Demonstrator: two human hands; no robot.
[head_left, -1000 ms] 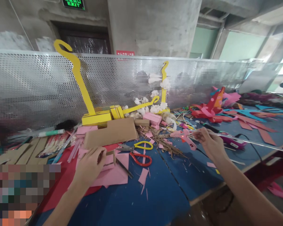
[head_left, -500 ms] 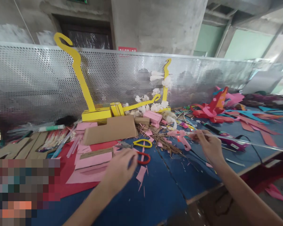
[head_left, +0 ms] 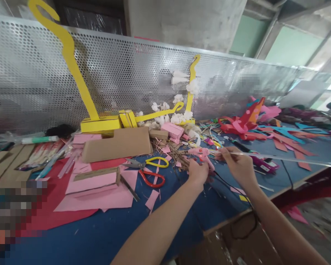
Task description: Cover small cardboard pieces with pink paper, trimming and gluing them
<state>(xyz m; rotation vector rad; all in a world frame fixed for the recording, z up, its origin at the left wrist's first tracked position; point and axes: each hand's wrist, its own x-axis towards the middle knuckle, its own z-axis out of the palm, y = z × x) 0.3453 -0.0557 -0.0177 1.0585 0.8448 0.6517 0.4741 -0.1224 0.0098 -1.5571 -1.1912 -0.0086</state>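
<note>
My left hand (head_left: 198, 173) is wrapped round the handle of a pink hot glue gun (head_left: 200, 151), which it lifts a little over the table with the nozzle to the left. A long clear glue stick (head_left: 287, 158) runs from the gun's rear far to the right. My right hand (head_left: 239, 163) pinches this stick close behind the gun. Left of my left hand lie scissors (head_left: 135, 163) with one yellow and one red handle, blades apart. Beyond them a pink-covered cardboard strip (head_left: 95, 186) rests on pink sheet material.
Yellow hook-shaped pieces (head_left: 81, 84) stand on bases along the perforated metal panel (head_left: 121, 73). Brown cardboard (head_left: 121, 145) and twigs (head_left: 179, 156) lie in front. A purple tool (head_left: 264, 164) with a cord and red and orange scraps (head_left: 241, 125) are at the right.
My left hand has moved right from beside the scissors and taken hold of the glue gun's handle. My right hand still pinches the glue stick. The view has shifted.
</note>
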